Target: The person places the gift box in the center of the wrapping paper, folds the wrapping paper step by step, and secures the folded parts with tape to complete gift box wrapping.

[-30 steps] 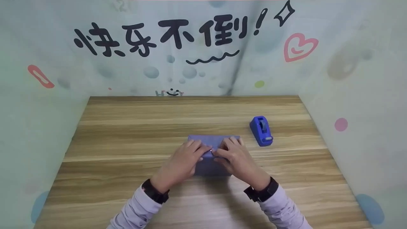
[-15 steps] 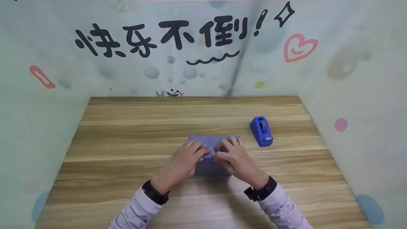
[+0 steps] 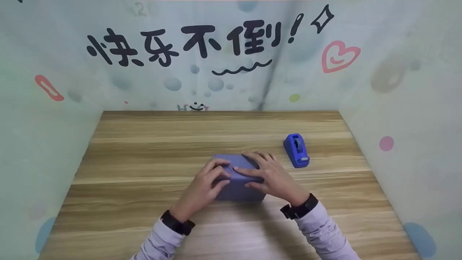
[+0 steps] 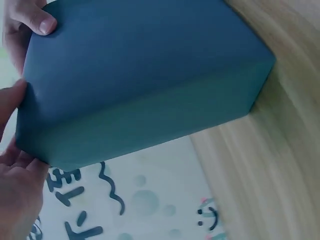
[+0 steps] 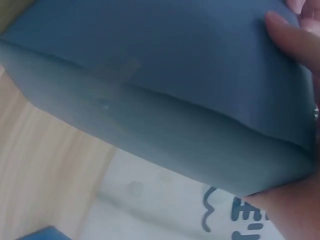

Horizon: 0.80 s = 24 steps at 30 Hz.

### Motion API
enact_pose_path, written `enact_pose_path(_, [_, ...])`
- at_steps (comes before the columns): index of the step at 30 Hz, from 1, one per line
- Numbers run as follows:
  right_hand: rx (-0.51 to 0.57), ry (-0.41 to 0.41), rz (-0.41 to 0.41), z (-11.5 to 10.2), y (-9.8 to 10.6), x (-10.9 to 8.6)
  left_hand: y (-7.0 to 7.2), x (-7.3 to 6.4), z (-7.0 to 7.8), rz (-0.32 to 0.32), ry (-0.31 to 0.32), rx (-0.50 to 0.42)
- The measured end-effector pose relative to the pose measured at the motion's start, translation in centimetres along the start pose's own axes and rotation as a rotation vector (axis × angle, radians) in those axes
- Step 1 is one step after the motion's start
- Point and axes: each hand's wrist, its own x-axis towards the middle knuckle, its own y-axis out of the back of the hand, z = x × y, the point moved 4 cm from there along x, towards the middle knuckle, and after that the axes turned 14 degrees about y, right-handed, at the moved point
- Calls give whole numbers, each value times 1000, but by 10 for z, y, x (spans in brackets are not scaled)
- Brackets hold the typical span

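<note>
A box wrapped in blue-purple paper [image 3: 239, 188] sits near the middle of the wooden table [image 3: 144, 151]. My left hand [image 3: 206, 180] grips its left side, with the fingers curled onto the top. My right hand [image 3: 267, 172] lies over the top and right side, its fingers reaching the far edge and its thumb pressing the front face. In the left wrist view the box [image 4: 145, 80] fills the frame, with a fingertip [image 4: 39, 22] on its edge. In the right wrist view a finger [image 5: 292, 42] presses on the paper of the box [image 5: 160, 95].
A blue tape dispenser [image 3: 296, 150] stands on the table to the right of the box, a little beyond my right hand. Printed fabric walls [image 3: 223, 54] close in the table at the back and on both sides.
Both hands have left the fold in the middle of the box's top and now hold its sides. The box has turned and shows a narrower outline.
</note>
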Motion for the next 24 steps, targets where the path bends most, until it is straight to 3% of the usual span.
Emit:
enact_pose_path(6, [18,20,150,1,-2,-2,0,-18,-22,203,241,-124])
enact_pose_path(10, [65,-121,281,4,1,-7,-3,-32,-39,299,444,-226])
enact_pose_path(12, [151,-249,365,6,3,-10,-9,-37,-47,283,558,-303])
enact_pose_path(15, [353,-483,490,11,1,-15,-24,-43,-54,165,697,-428])
enact_pose_path(18, [597,-703,602,13,-9,-21,-41,-44,-53,60,739,-497])
enact_pose_path(21, [797,-870,678,12,-25,-27,-52,-42,-50,63,750,-490])
enact_pose_path(24, [898,-928,711,8,-43,-32,-57,-38,-52,136,769,-474])
